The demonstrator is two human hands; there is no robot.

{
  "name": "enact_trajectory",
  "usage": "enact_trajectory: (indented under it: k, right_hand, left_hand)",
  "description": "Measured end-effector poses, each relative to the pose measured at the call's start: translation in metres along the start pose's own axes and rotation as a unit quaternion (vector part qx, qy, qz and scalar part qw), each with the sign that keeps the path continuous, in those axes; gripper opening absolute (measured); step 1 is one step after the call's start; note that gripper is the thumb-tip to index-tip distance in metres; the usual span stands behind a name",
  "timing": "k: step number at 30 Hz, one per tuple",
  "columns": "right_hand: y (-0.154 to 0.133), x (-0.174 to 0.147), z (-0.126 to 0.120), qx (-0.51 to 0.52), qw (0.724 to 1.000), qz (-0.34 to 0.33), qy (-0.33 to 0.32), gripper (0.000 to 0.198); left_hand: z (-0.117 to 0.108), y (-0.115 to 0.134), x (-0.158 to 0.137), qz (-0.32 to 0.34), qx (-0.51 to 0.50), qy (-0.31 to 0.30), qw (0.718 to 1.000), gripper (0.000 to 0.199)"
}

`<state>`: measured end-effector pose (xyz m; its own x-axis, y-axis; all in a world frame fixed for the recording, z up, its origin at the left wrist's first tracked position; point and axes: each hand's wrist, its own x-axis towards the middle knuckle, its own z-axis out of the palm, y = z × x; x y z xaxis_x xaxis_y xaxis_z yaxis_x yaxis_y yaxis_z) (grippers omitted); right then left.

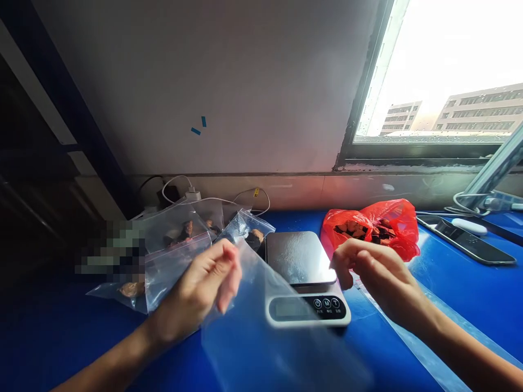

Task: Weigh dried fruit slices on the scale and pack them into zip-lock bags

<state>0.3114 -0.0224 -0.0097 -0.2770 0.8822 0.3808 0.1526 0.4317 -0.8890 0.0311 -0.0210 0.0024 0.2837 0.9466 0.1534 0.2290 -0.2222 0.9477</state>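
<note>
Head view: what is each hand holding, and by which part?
The left hand holds a clear bag near its upper corner; the right hand shows no visible hold.

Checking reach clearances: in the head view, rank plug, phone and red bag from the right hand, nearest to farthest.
1. Red bag: just beyond the right hand.
2. Phone: off to the right.
3. Plug: far back, on the left.
</note>
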Motion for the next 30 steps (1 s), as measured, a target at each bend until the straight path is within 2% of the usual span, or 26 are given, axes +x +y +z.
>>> enact_trajectory:
  k: [2, 5, 7, 9, 15, 17, 20, 24, 27, 30]
  right_hand:
    - [-0.008, -0.005, 0.012, -0.060, 0.997, 0.012, -0.052, 0.041]
    - [-0.014, -0.014, 0.033, -0.134, 0.981, 0.011, -0.142, 0.034]
    - [-0.013, -0.018, 0.044, -0.168, 0.969, -0.009, -0.182, 0.028]
    - [-0.011, -0.020, 0.050, -0.193, 0.961, -0.031, -0.195, 0.023]
    - [-0.012, -0.020, 0.050, -0.215, 0.960, -0.044, -0.174, 0.020]
    - [-0.012, -0.020, 0.048, -0.224, 0.958, -0.061, -0.165, 0.017]
    - [-0.010, -0.017, 0.040, -0.234, 0.961, -0.089, -0.116, 0.016]
    - [-0.002, -0.007, 0.026, -0.234, 0.968, -0.081, -0.049, 0.026]
    - [0.003, -0.002, 0.020, -0.231, 0.970, -0.069, -0.022, 0.028]
    - [0.007, 0.001, 0.017, -0.230, 0.972, -0.048, -0.020, 0.029]
  left_hand:
    - [0.009, 0.002, -0.008, 0.024, 0.096, -0.064, 0.993, 0.038]
    - [0.024, 0.000, -0.016, 0.090, 0.220, -0.147, 0.960, 0.030]
    - [0.031, -0.003, -0.018, 0.119, 0.242, -0.181, 0.946, 0.029]
    - [0.034, -0.007, -0.018, 0.131, 0.247, -0.190, 0.941, 0.031]
    - [0.035, -0.006, -0.019, 0.139, 0.245, -0.211, 0.936, 0.033]
    - [0.031, -0.003, -0.019, 0.114, 0.250, -0.212, 0.938, 0.031]
    - [0.022, 0.000, -0.013, 0.046, 0.256, -0.182, 0.948, 0.031]
    - [0.007, -0.002, 0.003, -0.033, 0.174, -0.120, 0.977, 0.035]
    - [0.001, -0.006, 0.011, -0.047, 0.130, -0.116, 0.984, 0.033]
    - [0.000, -0.007, 0.010, -0.043, 0.157, -0.134, 0.978, 0.034]
